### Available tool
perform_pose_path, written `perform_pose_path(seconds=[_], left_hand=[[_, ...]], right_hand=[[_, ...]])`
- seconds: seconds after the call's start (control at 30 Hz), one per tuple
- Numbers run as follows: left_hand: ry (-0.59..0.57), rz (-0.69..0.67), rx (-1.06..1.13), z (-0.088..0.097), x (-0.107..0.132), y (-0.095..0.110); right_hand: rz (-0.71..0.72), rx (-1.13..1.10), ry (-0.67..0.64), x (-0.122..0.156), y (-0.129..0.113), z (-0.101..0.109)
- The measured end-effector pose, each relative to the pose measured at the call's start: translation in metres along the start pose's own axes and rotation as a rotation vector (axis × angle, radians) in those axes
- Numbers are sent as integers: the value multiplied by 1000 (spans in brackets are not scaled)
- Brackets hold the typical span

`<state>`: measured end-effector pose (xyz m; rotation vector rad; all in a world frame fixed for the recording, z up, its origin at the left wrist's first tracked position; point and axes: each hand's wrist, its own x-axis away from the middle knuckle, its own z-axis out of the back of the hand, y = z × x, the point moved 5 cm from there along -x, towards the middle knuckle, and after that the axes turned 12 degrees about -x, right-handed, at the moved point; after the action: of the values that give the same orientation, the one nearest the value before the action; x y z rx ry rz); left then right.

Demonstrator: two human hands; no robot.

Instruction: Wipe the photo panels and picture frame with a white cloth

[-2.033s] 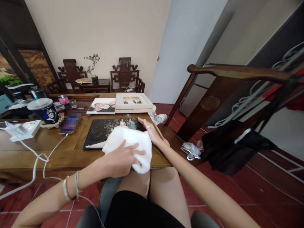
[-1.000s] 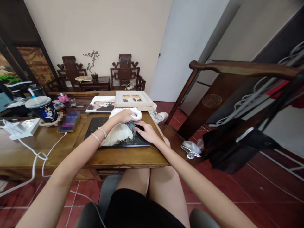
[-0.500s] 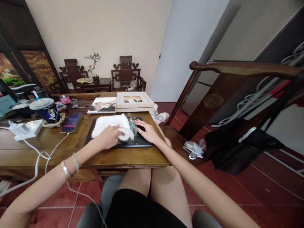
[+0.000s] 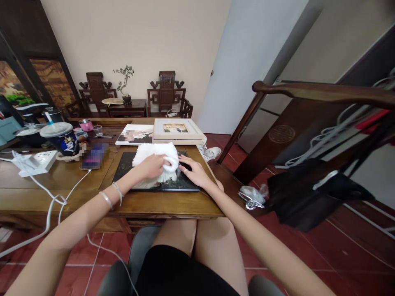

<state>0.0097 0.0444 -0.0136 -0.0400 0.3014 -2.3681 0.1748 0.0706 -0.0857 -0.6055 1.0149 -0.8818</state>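
A dark photo panel (image 4: 123,168) lies flat on the wooden table (image 4: 173,203) in front of me. On top of it is a folded white towel (image 4: 151,151), bunched up at its right end. My left hand (image 4: 153,165) grips this towel and presses it on the panel's upper middle; the fingertips are partly hidden in the cloth. At the panel's right side rests my right hand (image 4: 195,170), its fingers spread on the surface and close to the towel. The towel covers much of the picture.
Behind the panel lie a white-framed picture (image 4: 179,133) and a flat photo print (image 4: 132,135). To the left are a phone (image 4: 94,157), a lidded cup (image 4: 66,142) and a white power strip (image 4: 43,162) with cables. A wooden chair (image 4: 274,131) stands at the right.
My left hand has moved the towel to the right and slightly away from me across the panel, uncovering its left part. My right hand stays at the right side.
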Motion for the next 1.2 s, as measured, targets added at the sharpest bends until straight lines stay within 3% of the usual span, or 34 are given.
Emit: perform_pose_path(seconds=[0.13,0.27,0.43,0.63,0.8,0.97,1.2], left_hand=[[20,31,-19,-11,-26,-17],[1,43,-45,-12,-23,-12],[-61,25,-57,-6,13,14],[-147,-55,-87,6,69,66],[-156,-128,-106,11,85,88],[-139,-100,-61,11,60,64],[-89,54,3,-7,8,-11]], right_hand=[[-4,-4,10,0,0,1],[-4,-3,3,0,-1,1],[-6,12,3,1,-2,1],[13,-7,11,1,-3,0],[12,-7,1,1,-3,1],[4,6,-7,1,-2,1],[-3,17,-11,0,-1,1]])
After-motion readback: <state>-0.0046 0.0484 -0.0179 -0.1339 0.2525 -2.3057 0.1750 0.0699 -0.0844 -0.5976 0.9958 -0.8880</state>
